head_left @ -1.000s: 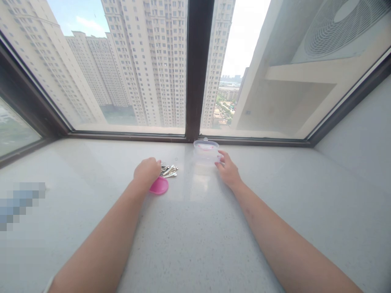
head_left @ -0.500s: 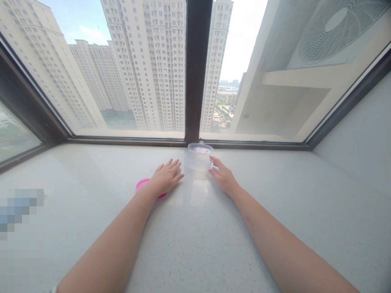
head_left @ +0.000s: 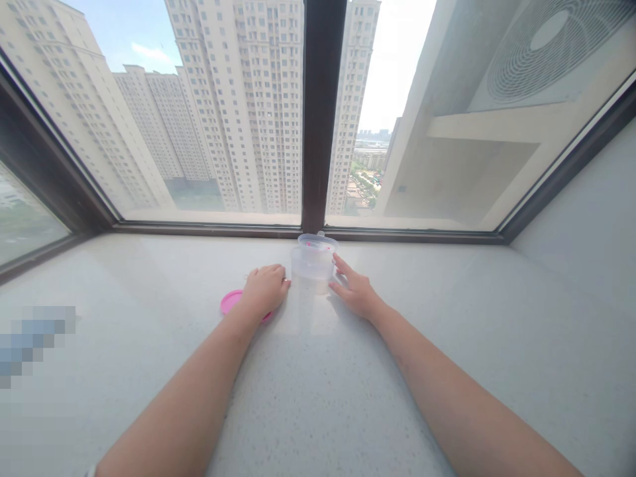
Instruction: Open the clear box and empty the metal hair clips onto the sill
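Observation:
A clear plastic container [head_left: 313,264] with a rounded rim stands on the pale sill, small pink marks near its top. At its right side is my right hand [head_left: 355,288], thumb and fingers apart, fingertips against the wall. My left hand [head_left: 265,286] is left of the container, palm down, its fingers curled under and drawn together. Whether anything is inside those fingers is hidden. A pink round lid [head_left: 230,302] lies partly covered by my left hand and wrist.
The speckled sill [head_left: 318,397] runs up to the dark window frame [head_left: 318,132] close behind the container. A pixelated bluish patch [head_left: 30,341] is at the left. A white wall [head_left: 591,218] bounds the right side.
The container has shifted slightly left and nearer, and my right hand has moved left with it. My left hand's spread fingers have curled in.

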A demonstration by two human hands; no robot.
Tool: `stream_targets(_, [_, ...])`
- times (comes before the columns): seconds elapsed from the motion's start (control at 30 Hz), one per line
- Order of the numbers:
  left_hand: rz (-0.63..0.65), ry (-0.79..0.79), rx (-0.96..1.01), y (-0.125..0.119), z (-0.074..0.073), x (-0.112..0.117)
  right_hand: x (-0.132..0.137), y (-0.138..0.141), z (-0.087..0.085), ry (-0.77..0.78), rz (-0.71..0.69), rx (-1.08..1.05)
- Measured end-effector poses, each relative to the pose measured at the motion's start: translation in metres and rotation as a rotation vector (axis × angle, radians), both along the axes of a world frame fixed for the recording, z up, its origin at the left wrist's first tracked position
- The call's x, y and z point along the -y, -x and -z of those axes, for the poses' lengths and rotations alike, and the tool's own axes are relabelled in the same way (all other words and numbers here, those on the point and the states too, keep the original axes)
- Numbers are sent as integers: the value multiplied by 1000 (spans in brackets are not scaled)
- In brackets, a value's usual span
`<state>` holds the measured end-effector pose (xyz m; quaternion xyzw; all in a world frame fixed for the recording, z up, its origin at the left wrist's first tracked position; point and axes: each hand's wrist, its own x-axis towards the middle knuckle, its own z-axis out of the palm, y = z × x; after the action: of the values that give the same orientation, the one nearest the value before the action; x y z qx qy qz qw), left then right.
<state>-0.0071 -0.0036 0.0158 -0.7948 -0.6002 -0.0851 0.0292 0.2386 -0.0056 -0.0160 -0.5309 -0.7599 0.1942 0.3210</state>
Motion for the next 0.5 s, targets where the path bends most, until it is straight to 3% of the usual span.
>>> stream_targets(0.33, [-226,-78,-13,3,-1,-5,5,5,-6,16,6,102])
stream_targets(0.5, [-244,-110,7,7,3,-10,8,9,-10,40,-27,138])
